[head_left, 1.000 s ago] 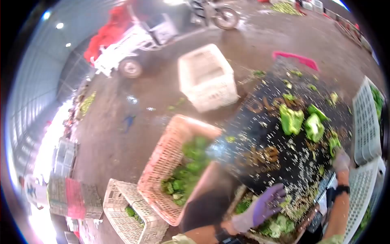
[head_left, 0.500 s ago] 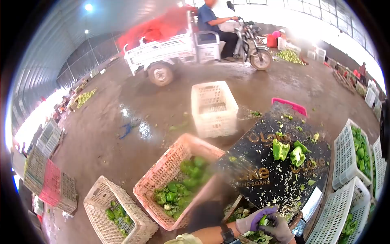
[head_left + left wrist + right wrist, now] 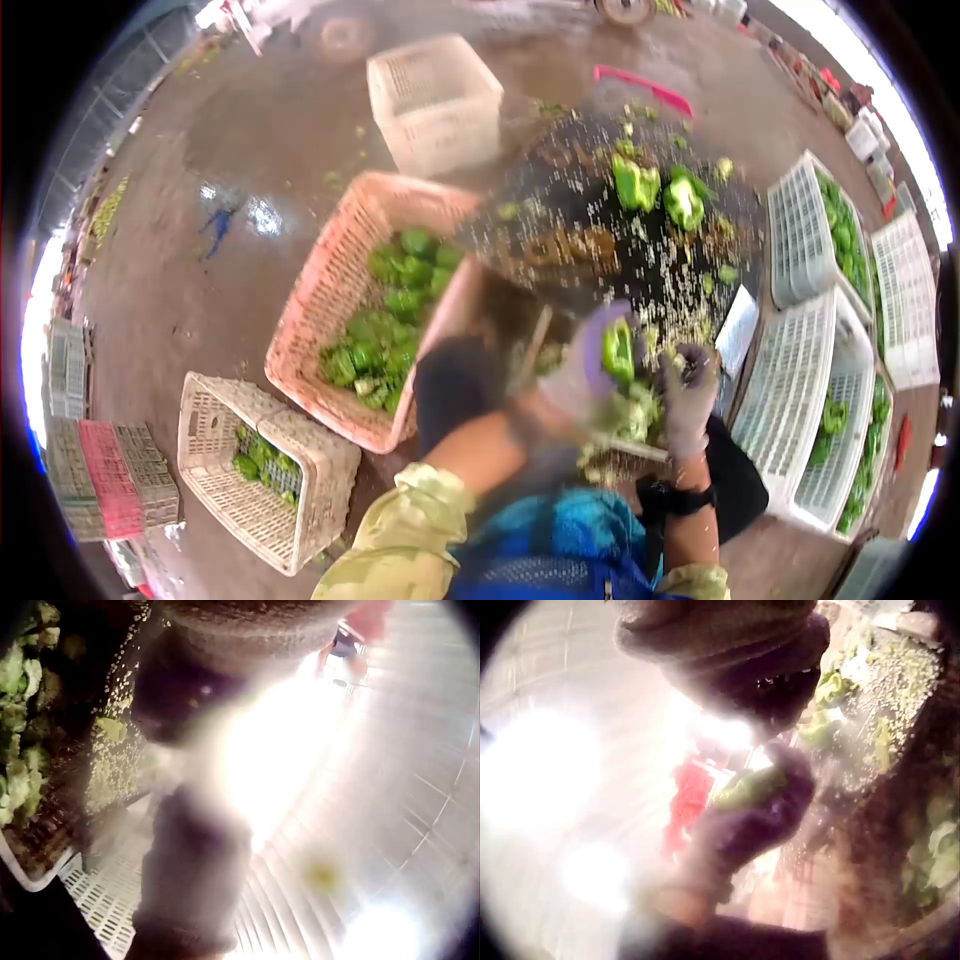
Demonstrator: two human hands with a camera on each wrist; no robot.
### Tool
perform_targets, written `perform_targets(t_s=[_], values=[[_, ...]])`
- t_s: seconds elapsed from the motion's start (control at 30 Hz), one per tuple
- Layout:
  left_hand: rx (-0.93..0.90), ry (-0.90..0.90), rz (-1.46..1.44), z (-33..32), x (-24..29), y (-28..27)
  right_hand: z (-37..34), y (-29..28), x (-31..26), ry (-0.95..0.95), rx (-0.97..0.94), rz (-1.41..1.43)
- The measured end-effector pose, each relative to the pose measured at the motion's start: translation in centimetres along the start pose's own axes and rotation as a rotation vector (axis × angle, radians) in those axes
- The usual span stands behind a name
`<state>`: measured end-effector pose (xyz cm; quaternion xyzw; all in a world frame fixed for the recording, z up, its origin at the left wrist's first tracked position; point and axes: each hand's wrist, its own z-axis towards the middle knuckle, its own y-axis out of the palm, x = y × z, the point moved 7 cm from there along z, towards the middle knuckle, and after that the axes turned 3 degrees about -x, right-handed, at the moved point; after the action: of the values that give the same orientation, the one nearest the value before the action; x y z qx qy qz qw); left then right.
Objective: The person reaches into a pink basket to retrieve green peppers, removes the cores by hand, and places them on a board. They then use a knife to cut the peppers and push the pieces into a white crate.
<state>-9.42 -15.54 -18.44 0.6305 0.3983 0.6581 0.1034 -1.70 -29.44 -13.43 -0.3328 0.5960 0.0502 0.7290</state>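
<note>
In the head view, my gloved left hand (image 3: 583, 376) holds a green pepper piece (image 3: 618, 350) with purple-covered fingers curled around it. The right wrist view also shows this pepper (image 3: 751, 787) in the left hand (image 3: 761, 817). My right hand (image 3: 690, 408) is just right of it, apart from the pepper, its fingers bent; whether it holds anything is unclear. Below the hands are pale green scraps (image 3: 632, 412) in a container. Two cut peppers, one (image 3: 636, 186) beside the other (image 3: 685, 202), lie on the seed-strewn black board (image 3: 570, 205).
An orange crate (image 3: 310, 290) with green peppers stands left of the board, a whitish crate (image 3: 240, 400) further left. Another white crate (image 3: 435, 130) is behind. White crates (image 3: 790, 400) with green peppers line the right side. A light flat blade-like object (image 3: 737, 325) lies near the board's right edge.
The right hand came from the board's right side to the left hand, then moved slightly apart from it. The left hand, earlier spread over the scraps, now holds pepper. The head view has shifted.
</note>
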Motion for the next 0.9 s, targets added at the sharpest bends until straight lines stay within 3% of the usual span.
perform_targets(t_s=[0.03, 0.1, 0.13, 0.17, 0.23, 0.27, 0.3, 0.37, 0.4, 0.43, 0.5, 0.57, 0.6, 0.63, 0.67, 0.7, 0.73, 0.8, 0.83, 0.87, 0.9], values=[[0.091, -0.266, -0.666, 1.5, -1.3, 0.5, 0.1, -1.1, 0.2, 0.089, -0.046, -0.011], [-0.233, -0.208, -0.900, 1.8, 1.5, 2.4, -0.2, -1.5, -0.4, 0.051, -0.189, -0.320], [-0.289, -0.201, -0.934, 1.5, 2.6, 3.5, -0.5, -2.1, -3.1, -0.216, -0.108, -0.621], [-0.310, -0.195, -0.928, 1.6, 3.2, 3.9, -0.3, -2.7, -4.5, -0.332, 0.018, -0.642], [-0.337, -0.186, -0.915, 1.5, 3.6, 4.2, -0.2, -2.7, -6.8, -0.132, 0.015, -0.183], [-0.300, -0.185, -0.881, 1.5, 3.3, 3.9, -0.4, -1.6, -8.3, -0.077, -0.082, -0.081], [-0.240, -0.183, -0.760, 1.6, 3.1, 3.6, -0.6, -0.1, -9.8, -0.154, -0.156, -0.032], [-0.124, -0.173, -0.522, 1.1, 3.0, 3.5, -0.8, 2.4, -9.9, -0.125, -0.259, -0.223], [-0.143, 0.038, -0.183, -0.3, 3.9, 3.8, -0.5, 3.0, -9.2, -0.232, -0.229, -0.317], [-0.160, 0.055, -0.009, -0.3, 4.0, 3.6, -0.1, 3.9, -7.8, -0.338, -0.197, -0.414], [-0.177, 0.045, 0.171, 0.2, 3.5, 3.1, 0.8, 3.4, -3.5, -0.072, -0.159, -0.228], [-0.177, -0.009, 0.187, 1.0, 2.5, 2.8, 1.0, 2.0, -1.4, 0.334, -0.314, 0.341], [-0.136, -0.128, -0.085, 1.2, 2.4, 3.0, 0.7, 0.6, -1.9, 0.430, -0.200, 0.674], [-0.093, -0.246, -0.356, 1.4, 2.1, 3.1, 0.9, -0.7, -2.4, 0.336, -0.361, 0.966], [-0.057, -0.228, -0.326, 1.9, 2.3, 2.7, 0.5, -0.9, -2.3, 0.284, -0.448, 1.441], [-0.107, -0.019, -0.030, 3.0, 1.5, 1.3, 0.1, -1.0, -2.1, 0.250, -0.510, 1.609], [-0.154, 0.196, 0.266, 4.2, -0.9, -0.8, -0.5, -0.5, -1.4, 0.278, -0.505, 1.602], [-0.080, -0.249, -0.454, 2.0, 0.2, 3.2, -1.4, 2.1, 0.8, 0.450, -0.454, 1.224], [-0.260, -0.383, -0.698, 2.3, -1.5, 3.9, -1.4, 2.6, 1.4, 0.530, -0.389, 1.121], [-0.300, -0.098, -0.263, 2.0, 0.0, 3.8, -1.5, 3.1, 1.9, 0.613, -0.328, 1.020], [-0.253, -0.034, -0.142, 1.9, 0.4, 3.5, -0.6, 1.2, 3.1, 0.385, -0.282, 0.763]])
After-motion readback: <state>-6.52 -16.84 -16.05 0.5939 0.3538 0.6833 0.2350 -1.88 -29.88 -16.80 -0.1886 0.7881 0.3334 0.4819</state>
